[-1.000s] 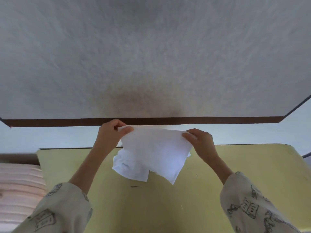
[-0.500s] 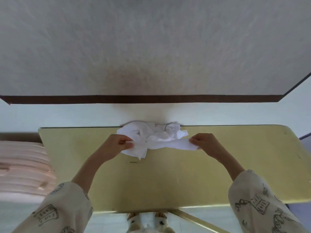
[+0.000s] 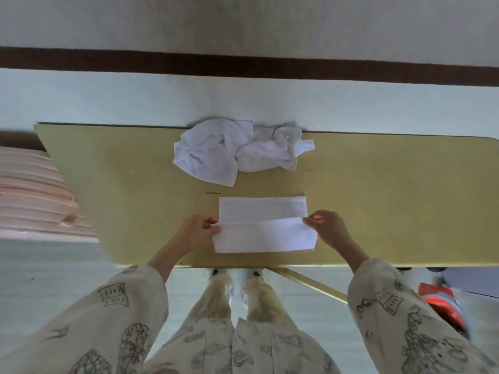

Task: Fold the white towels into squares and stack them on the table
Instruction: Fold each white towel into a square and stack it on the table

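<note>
- At the far left of the frame a pink, ribbed object (image 3: 32,193) stood beside the table (image 3: 113,190); what it was could not be told, and it took no part in the work.
- The left hand (image 3: 198,233), left of centre and low on the tabletop, was curled nearly closed, thumb and fingertips pinching the left end of the towel's raised fold edge.
- The white towel (image 3: 263,225) lay flat in the lower middle of the table, close to its near edge. Its near half was turned up and over toward the far half, the folded edge running level across the cloth between the two hands.
- Judged from this, the step in hand was the first lengthwise fold of this towel: the flap was being carried away from the body and had not yet met the far edge.
- The next move would call for both hands to travel together, keeping the edge taut and level, so the near corners land on the far corners; then a crosswise fold would be needed to reach a square.
- Above it, at the upper middle of the table against the far edge, a crumpled pile of white towels (image 3: 240,152) waited unfolded, well apart from the hands. No finished stack could be seen, so the task looked to be at an early stage.
- The right hand (image 3: 328,229), right of centre, mirrored the other: fingers curled in, thumb and forefinger pinching the right end of the same fold edge.
</note>
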